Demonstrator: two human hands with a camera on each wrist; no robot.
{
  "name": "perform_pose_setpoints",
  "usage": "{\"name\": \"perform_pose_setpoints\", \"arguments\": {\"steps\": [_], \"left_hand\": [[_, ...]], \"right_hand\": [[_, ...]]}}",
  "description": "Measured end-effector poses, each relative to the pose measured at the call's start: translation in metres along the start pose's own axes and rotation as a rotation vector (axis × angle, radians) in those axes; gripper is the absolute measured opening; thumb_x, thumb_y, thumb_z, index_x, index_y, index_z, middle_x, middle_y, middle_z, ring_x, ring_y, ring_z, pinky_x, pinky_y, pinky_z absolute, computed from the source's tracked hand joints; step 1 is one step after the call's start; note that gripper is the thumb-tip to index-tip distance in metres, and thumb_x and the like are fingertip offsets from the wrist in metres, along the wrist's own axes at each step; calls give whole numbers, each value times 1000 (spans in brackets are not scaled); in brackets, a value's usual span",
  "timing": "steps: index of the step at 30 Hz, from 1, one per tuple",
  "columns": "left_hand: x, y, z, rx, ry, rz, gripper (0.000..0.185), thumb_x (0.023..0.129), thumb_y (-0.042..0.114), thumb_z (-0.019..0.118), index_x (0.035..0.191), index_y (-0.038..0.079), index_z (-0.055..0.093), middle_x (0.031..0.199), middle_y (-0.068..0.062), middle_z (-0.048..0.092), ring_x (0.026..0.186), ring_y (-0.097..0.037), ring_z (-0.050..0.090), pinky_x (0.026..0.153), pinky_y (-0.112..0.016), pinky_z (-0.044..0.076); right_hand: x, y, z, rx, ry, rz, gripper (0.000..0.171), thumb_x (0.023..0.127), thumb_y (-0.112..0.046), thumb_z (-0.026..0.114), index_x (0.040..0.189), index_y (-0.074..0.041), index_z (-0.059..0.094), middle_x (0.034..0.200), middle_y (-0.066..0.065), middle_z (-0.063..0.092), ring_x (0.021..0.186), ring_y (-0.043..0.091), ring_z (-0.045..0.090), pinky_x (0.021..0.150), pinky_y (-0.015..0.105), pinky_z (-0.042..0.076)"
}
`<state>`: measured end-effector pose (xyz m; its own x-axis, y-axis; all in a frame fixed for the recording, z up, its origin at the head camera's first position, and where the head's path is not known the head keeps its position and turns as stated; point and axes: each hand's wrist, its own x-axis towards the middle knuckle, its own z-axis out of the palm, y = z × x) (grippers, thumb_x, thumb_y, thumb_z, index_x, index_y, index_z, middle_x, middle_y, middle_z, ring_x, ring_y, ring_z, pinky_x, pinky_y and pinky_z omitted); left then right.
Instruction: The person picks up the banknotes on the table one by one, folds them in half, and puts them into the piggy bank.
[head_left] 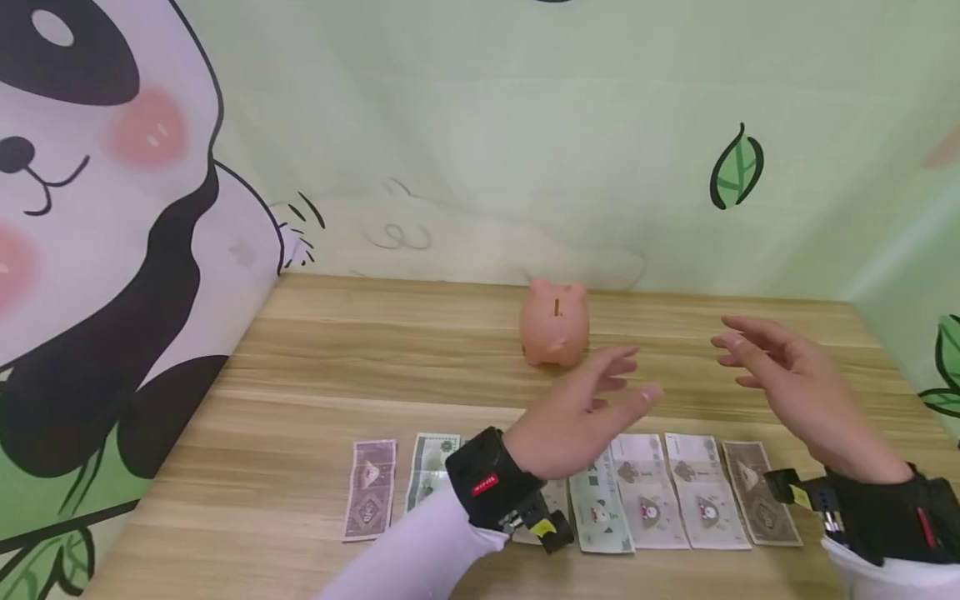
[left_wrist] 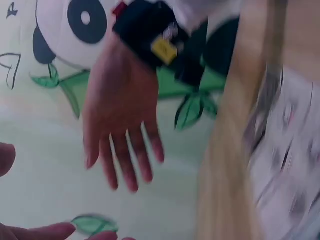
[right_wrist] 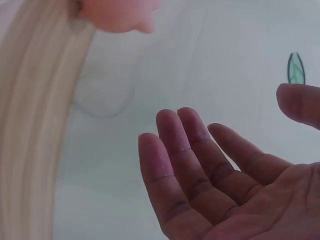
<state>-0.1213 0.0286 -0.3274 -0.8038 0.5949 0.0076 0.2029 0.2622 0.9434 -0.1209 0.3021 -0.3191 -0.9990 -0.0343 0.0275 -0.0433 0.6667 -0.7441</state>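
Above the table, my left hand [head_left: 570, 421] hangs with fingers extended and nothing in its grasp, partly covering a row of banknotes. My right hand [head_left: 795, 379] is raised to the right, fingers loosely bent, palm facing the left hand; its palm and spread fingers also show in the right wrist view. Behind the left hand sits a pink piggy bank [head_left: 555, 325] with a slot in its back. The row includes a purple note [head_left: 371, 492], a green note [head_left: 433, 467], a pale green note [head_left: 602, 512], two pale notes [head_left: 651, 500] and a brown note [head_left: 761, 496].
The wooden table [head_left: 300, 350] meets a pale green backdrop [head_left: 465, 125] at its back edge. A large printed panda [head_left: 247, 225] fills the left side. Each wrist wears a black strap with a small camera, and the sleeves are white.
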Motion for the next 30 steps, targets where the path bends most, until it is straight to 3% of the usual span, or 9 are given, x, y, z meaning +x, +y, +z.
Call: {"name": "perform_pose_setpoints", "arguments": {"steps": [5,7,9,11,14,16,19,25,30], "left_hand": [[7,3,33,-103,-145,-84,60,107,54,47,159,25,38,154,3,54,136,-9,55,109,-25,46],[12,3,46,-202,-192,-127,57,108,50,45,157,23,41,153,2,55,136,-11,56,108,-26,48],[18,4,59,-337,-207,-181,55,108,46,46,155,17,44,151,-2,57,135,-15,57,109,-31,50],[25,3,72,-513,-198,-250,55,109,43,47,153,12,46,152,-10,55,137,-24,57,113,-39,50],[34,-1,92,-744,-134,-345,57,107,42,51,151,5,47,153,-22,51,140,-36,53,117,-53,45],[39,-3,102,-819,-88,-390,60,106,43,52,151,4,47,154,-28,47,141,-42,50,119,-57,41],[45,-7,116,-848,-43,-437,61,105,44,53,150,3,47,155,-32,43,143,-44,46,121,-59,38],[50,-8,129,-864,-29,-472,63,104,41,56,153,4,45,158,-35,37,147,-48,39,124,-59,33],[55,-8,136,-879,-15,-491,65,103,40,58,154,3,44,159,-38,34,148,-50,37,124,-59,32]], "right_hand": [[-15,24,-14,-15,-71,41,61,114,-36,36,160,3,29,149,32,50,99,-24,52,77,9,54],[-20,34,-18,-15,-127,70,64,114,-36,34,160,7,24,151,35,47,103,-21,55,79,11,55],[-26,43,-22,-20,-185,113,66,115,-37,31,160,10,21,154,37,43,111,-7,63,82,15,58],[-31,51,-24,-19,-232,160,68,115,-38,28,159,12,19,156,39,38,123,16,66,85,22,61],[-37,64,-26,-13,-273,230,69,115,-39,25,157,16,18,157,42,30,135,48,52,89,34,63],[-42,72,-25,0,-286,266,70,115,-39,25,156,17,17,158,44,27,137,54,46,91,39,62],[-49,84,-24,15,-298,290,71,115,-39,27,155,19,17,158,44,25,135,51,51,93,42,62],[-59,96,-19,42,-287,301,68,116,-35,28,152,22,21,157,46,25,132,50,55,92,42,62],[-63,97,-15,72,-316,345,72,115,-38,27,153,22,18,158,47,18,139,57,44,97,46,60]]}}
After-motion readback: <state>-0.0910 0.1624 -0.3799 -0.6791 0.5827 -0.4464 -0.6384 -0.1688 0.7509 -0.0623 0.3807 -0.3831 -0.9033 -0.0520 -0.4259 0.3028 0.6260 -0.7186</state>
